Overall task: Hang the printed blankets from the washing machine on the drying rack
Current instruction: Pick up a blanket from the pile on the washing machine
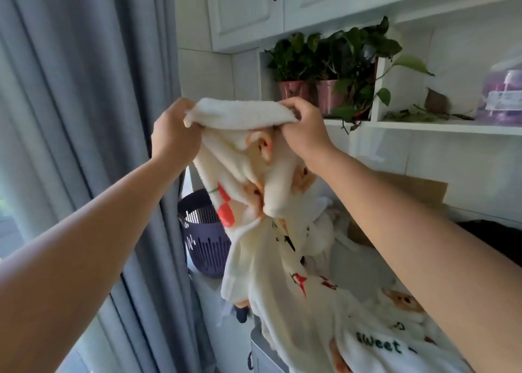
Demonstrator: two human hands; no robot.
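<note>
Head view: both arms reach up and forward, and the two hands hold one edge of a cream printed blanket (254,192) raised in front of the shelf. The left hand (175,132) has its fingers curled round the left end of the bunched edge; the right hand (303,127) grips the right end, knuckles toward the camera — the edge stretches between them. Below the hands the blanket hangs twisted into a rope, then spreads out over a grey surface at the lower right, where bear prints and the word "sweet" show. Behind it stands a dark slotted basket (204,242), just beside the grey curtain (84,104) on the left. On the white shelf (452,128) above sit leafy plants (339,59) in pink pots.
</note>
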